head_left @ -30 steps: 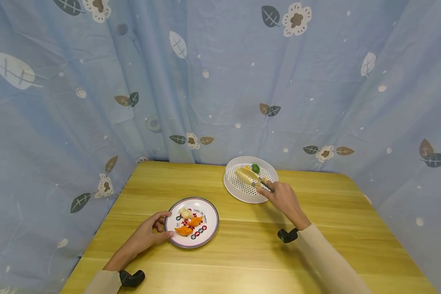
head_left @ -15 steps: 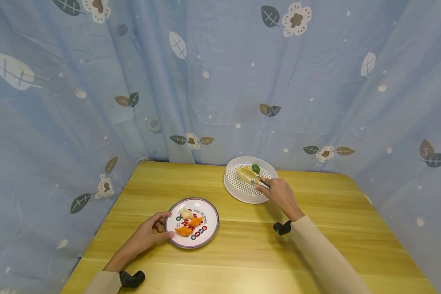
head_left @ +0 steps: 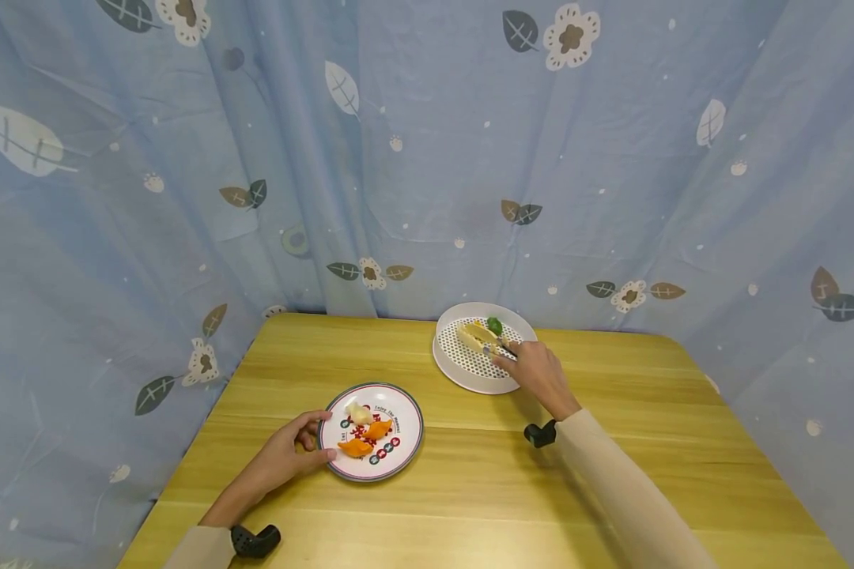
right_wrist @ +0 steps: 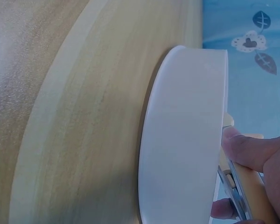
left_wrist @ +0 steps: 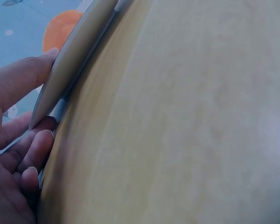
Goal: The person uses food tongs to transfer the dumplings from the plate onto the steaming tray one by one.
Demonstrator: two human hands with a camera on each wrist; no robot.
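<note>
My right hand, fingers pinching tongs, has pushed farther over the white tray; left fingers still pinch the plate rim.

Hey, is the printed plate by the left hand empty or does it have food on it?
Not empty. The printed plate holds two orange pieces and one pale piece; the left hand grips its rim.

On the head view I see both arms in long, plain cream-beige fabric sleeves that end at the wrists. A small black, rounded wrist-mounted camera unit sits at each cuff; the left unit matches. Both hands are bare.
</note>
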